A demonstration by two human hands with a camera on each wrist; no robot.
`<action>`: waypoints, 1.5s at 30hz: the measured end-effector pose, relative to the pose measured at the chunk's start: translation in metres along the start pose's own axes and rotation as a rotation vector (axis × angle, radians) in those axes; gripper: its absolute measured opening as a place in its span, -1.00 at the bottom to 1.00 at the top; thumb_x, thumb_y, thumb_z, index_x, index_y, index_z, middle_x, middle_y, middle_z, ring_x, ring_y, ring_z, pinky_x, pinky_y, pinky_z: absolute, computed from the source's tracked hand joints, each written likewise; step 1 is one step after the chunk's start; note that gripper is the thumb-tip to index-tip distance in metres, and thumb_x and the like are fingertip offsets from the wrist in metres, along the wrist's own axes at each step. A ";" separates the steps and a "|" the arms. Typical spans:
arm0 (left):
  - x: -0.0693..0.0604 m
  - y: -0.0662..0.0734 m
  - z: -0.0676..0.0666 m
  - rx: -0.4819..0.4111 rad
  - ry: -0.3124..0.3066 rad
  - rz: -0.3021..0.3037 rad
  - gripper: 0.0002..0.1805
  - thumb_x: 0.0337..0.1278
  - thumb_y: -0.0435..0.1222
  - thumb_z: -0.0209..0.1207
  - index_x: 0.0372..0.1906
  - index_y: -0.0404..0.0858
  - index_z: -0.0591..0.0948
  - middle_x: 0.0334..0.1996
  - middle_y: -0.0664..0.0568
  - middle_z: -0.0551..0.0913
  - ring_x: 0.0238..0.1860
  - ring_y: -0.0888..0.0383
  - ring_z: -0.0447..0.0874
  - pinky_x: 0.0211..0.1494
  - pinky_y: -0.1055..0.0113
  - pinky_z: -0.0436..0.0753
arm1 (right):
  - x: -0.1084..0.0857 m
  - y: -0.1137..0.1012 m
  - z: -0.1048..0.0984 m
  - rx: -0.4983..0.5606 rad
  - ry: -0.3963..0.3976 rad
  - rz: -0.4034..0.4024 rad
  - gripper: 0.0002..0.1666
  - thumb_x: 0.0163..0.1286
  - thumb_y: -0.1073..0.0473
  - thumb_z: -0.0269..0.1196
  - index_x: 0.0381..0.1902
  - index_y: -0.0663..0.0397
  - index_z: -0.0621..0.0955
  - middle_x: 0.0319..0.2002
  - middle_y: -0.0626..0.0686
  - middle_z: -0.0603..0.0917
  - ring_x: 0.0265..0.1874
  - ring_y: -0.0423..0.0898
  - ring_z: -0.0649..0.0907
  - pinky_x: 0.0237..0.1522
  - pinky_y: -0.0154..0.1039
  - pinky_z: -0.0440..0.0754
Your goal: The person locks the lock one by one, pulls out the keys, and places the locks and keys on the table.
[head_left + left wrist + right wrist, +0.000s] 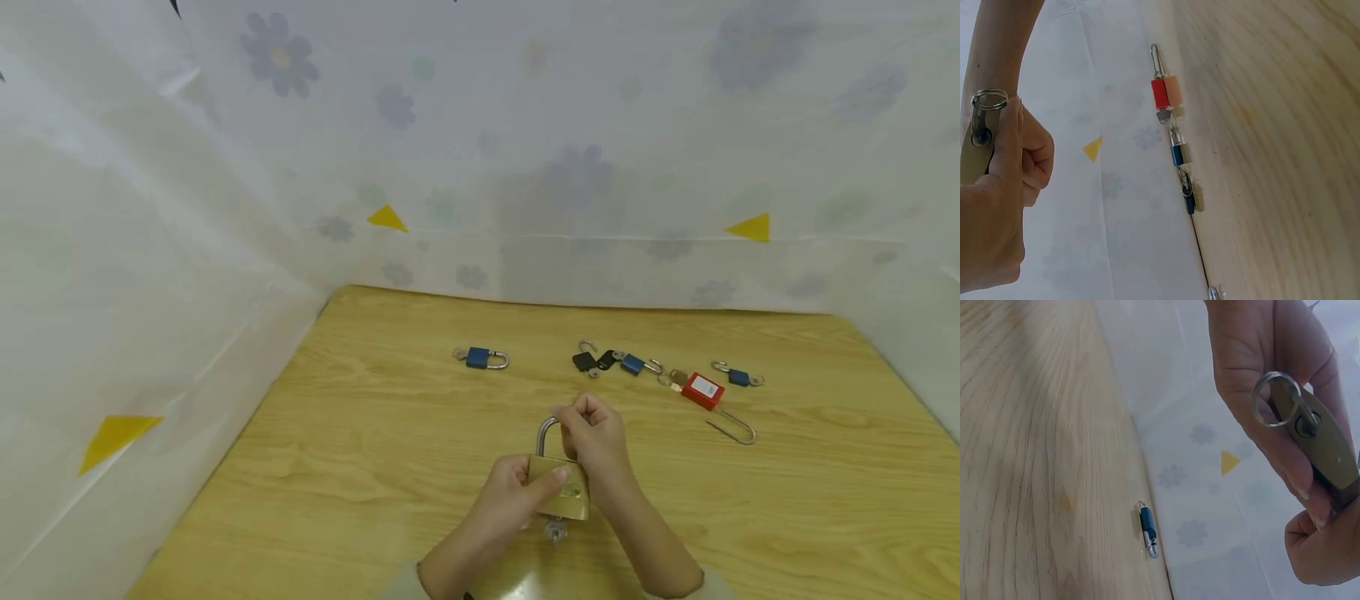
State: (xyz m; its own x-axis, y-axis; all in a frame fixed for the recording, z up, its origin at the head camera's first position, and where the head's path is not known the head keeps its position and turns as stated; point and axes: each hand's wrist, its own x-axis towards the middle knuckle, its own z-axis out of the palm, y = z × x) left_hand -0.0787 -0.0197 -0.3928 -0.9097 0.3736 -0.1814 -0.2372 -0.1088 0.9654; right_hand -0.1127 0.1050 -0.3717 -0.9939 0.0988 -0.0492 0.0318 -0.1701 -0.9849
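Note:
A large brass padlock (553, 492) is held over the table in front of me, its steel shackle (542, 437) pointing up and away. My left hand (517, 492) grips the body, thumb across the front face. At the top, my right hand (597, 442) pinches the shackle, and its fingers hide the far end of it. From the bottom of the body hang a key and ring (555, 529). The left wrist view shows the key ring (989, 99) close up. In the right wrist view, the left hand's fingers lie along the padlock body (1322, 440).
On the wooden table (337, 467), a blue padlock (477, 358) lies at back left. Further right are a black padlock (583, 362), blue padlocks (633, 364) and a red padlock (702, 391) with a long shackle, all with shackles open. Flower-patterned sheeting (480, 167) walls the table.

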 end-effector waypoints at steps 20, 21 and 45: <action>0.008 0.018 -0.013 -0.048 -0.004 -0.051 -0.61 0.19 -0.21 0.15 -0.10 -0.51 0.53 -0.50 0.21 0.64 -0.48 0.36 0.53 -0.31 0.52 0.59 | -0.012 0.003 -0.056 -0.572 -0.159 -0.007 -0.69 0.47 0.19 -0.06 -0.13 0.31 0.53 -0.32 0.13 0.60 -0.47 -0.25 0.53 -0.42 -0.37 0.58; 0.009 0.020 -0.014 -0.050 -0.006 -0.044 -0.60 0.19 -0.21 0.14 -0.09 -0.53 0.52 -0.48 0.19 0.65 -0.46 0.36 0.55 -0.27 0.49 0.62 | -0.014 0.006 -0.061 -0.587 -0.260 0.001 -0.70 0.46 0.22 -0.06 -0.19 0.35 0.54 -0.36 0.13 0.60 -0.48 -0.25 0.53 -0.44 -0.36 0.58; 0.023 0.016 -0.009 -0.121 0.005 -0.011 -0.58 0.30 -0.23 0.04 0.01 -0.55 0.44 -0.09 -0.18 0.66 -0.18 0.22 0.68 0.01 0.37 0.63 | -0.049 0.045 -0.031 0.156 -0.492 -0.077 -0.69 0.45 0.31 -0.06 -0.16 0.11 0.65 -0.21 -0.12 0.73 -0.17 -0.22 0.70 -0.07 -0.32 0.65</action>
State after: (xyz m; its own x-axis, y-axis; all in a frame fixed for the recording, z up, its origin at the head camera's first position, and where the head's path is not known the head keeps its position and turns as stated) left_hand -0.1064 -0.0216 -0.3833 -0.9085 0.3707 -0.1931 -0.2863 -0.2152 0.9337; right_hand -0.0591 0.1232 -0.4191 -0.9259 -0.3495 0.1431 -0.0222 -0.3279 -0.9444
